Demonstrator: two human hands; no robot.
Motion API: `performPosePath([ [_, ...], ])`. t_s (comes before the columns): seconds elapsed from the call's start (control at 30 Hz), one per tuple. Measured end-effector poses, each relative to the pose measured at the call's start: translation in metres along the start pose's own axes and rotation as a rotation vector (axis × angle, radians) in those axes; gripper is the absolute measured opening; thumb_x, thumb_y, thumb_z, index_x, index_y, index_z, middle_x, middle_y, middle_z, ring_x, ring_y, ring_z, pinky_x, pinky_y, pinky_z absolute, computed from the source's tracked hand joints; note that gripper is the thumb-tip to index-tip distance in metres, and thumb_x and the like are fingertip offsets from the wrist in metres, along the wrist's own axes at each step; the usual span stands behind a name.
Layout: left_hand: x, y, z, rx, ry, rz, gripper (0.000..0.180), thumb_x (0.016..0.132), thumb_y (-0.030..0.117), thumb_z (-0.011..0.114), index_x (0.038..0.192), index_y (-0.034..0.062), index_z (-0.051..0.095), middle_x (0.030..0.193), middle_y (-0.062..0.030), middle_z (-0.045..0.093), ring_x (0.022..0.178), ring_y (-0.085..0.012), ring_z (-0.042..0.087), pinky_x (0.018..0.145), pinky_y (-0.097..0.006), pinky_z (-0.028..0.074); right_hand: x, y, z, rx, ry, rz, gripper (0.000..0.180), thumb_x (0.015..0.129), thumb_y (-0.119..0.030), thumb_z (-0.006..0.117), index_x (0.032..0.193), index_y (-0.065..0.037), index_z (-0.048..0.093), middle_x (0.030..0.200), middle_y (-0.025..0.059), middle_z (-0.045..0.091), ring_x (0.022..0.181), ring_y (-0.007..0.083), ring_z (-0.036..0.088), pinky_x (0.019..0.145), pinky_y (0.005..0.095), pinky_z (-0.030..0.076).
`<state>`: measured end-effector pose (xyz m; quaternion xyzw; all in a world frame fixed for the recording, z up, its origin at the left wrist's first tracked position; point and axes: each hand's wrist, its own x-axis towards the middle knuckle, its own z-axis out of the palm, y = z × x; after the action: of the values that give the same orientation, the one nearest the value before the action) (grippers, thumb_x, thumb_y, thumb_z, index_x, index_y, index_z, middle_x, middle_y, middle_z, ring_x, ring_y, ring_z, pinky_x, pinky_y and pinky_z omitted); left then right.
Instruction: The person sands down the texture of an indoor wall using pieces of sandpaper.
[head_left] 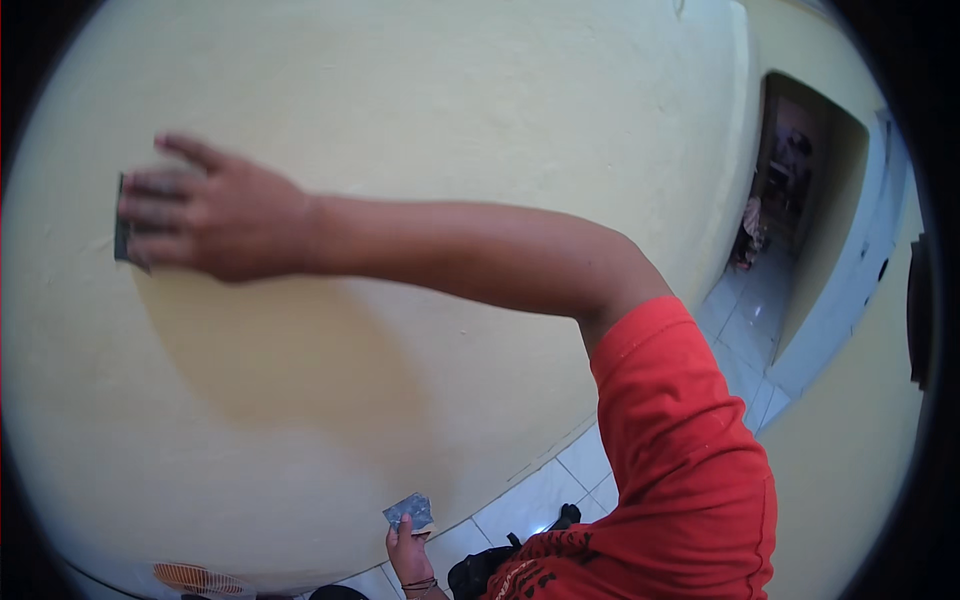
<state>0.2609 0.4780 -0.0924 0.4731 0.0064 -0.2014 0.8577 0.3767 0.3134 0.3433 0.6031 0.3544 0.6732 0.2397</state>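
My right arm, in a red sleeve, stretches across the pale yellow wall (520, 390) to the left. At its end my right hand (225, 215) presses a dark piece of sandpaper (122, 240) against the wall. Its fingers lie over the sheet and are slightly blurred, with the thumb apart; most of the sheet is hidden under them. Low in the picture, my left hand (408, 558) pinches a second, grey piece of sandpaper (405, 511) between thumb and fingers. That piece looks worn and has a tan edge, and it is held close to the foot of the wall.
White floor tiles (500, 515) run along the base of the wall. A fan with orange blades (195, 578) stands at the lower left. On the right, past the wall's corner (740, 130), a doorway (800, 190) leads to another room with things on its floor.
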Motion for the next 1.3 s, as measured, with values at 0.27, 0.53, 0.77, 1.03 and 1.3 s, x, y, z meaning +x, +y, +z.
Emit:
performPosePath([
  [0.27, -0.004, 0.004, 0.021, 0.104, 0.004, -0.039, 0.027, 0.088, 0.018, 0.051, 0.109, 0.0004, 0.05, 0.094, -0.0079, 0.059, 0.081, -0.0168, 0.059, 0.068, -0.03, 0.05, -0.103, 0.16, -0.111, -0.309, 0.079, 0.286, 0.021, 0.086, -0.007, 0.045, 0.104, -0.001, 0.054, 0.109, 0.0186, 0.059, 0.106, 0.0339, 0.054, 0.101, 0.0468, 0.03],
  [0.53, -0.012, 0.051, 0.044, 0.166, -0.04, -0.199, 0.023, 0.089, 0.019, 0.05, 0.105, 0.0018, 0.051, 0.093, -0.0068, 0.06, 0.078, -0.0156, 0.06, 0.067, -0.03, 0.052, -0.313, 0.142, -0.228, -0.905, -0.316, 1.217, 0.03, 0.083, -0.009, 0.044, 0.111, -0.007, 0.056, 0.1, 0.0124, 0.062, 0.097, 0.0306, 0.057, 0.096, 0.0478, 0.033],
  [0.77, -0.021, 0.071, 0.061, 0.217, -0.058, -0.183, 0.024, 0.089, 0.018, 0.051, 0.105, 0.0012, 0.052, 0.095, -0.0078, 0.061, 0.082, -0.0161, 0.061, 0.068, -0.029, 0.052, -0.341, 0.146, -0.249, -0.94, -0.145, 1.317, 0.031, 0.082, -0.021, 0.049, 0.104, 0.0, 0.055, 0.093, 0.0218, 0.061, 0.083, 0.0361, 0.06, 0.069, 0.0424, 0.048],
  [1.03, -0.014, 0.048, 0.04, 0.077, -0.052, -0.137, 0.023, 0.088, 0.014, 0.051, 0.105, -0.0016, 0.052, 0.094, -0.0093, 0.061, 0.081, -0.0189, 0.061, 0.068, -0.032, 0.051, -0.184, 0.186, -0.169, -0.429, 0.395, 1.221, 0.022, 0.087, -0.017, 0.047, 0.102, -0.002, 0.05, 0.08, 0.0187, 0.062, 0.074, 0.0344, 0.061, 0.065, 0.0406, 0.047],
  [1.3, 0.011, -0.008, -0.001, 0.022, 0.025, -0.025, 0.027, 0.089, 0.017, 0.051, 0.11, 0.0008, 0.05, 0.099, -0.0093, 0.06, 0.086, -0.0194, 0.06, 0.069, -0.034, 0.05, -0.093, -0.012, -0.03, 0.248, 0.088, 0.305, 0.018, 0.079, -0.011, 0.051, 0.094, -0.002, 0.054, 0.115, 0.0176, 0.053, 0.109, 0.0311, 0.05, 0.102, 0.0484, 0.031],
])
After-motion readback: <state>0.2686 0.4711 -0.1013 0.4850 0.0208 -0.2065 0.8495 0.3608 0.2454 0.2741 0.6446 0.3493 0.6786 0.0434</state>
